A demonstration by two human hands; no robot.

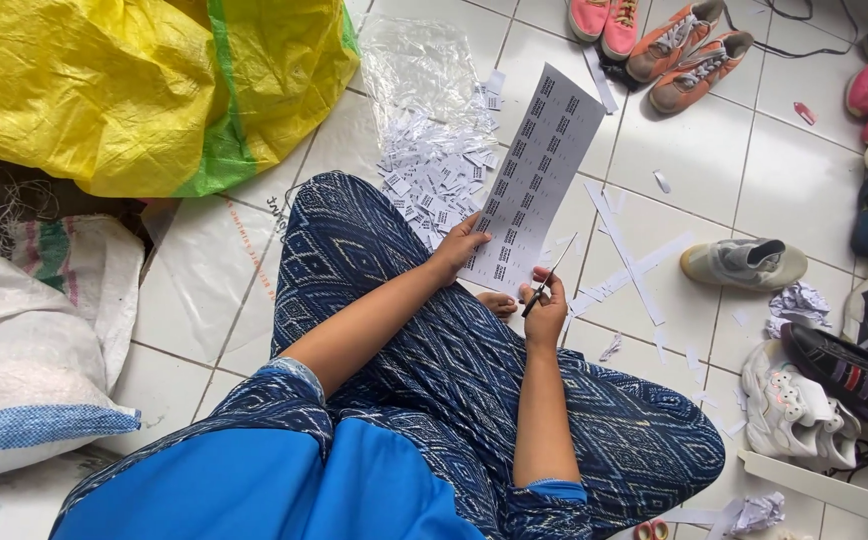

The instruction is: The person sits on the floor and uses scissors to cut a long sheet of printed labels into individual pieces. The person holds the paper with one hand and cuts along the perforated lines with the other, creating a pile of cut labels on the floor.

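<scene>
Label sheet (534, 175) between left hand (459, 247), scissors (548, 276).

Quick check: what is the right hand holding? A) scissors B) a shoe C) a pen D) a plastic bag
A: the right hand grips small scissors with blades angled up toward the printed sheet, which the left hand holds by its lower edge.

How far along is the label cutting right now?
Done: a pile of cut labels lies on the tile floor, with trimmed paper strips beside it. In hand: the left hand holds a printed label sheet; the right hand holds scissors at its lower edge. Left: most of that sheet is uncut.
</scene>
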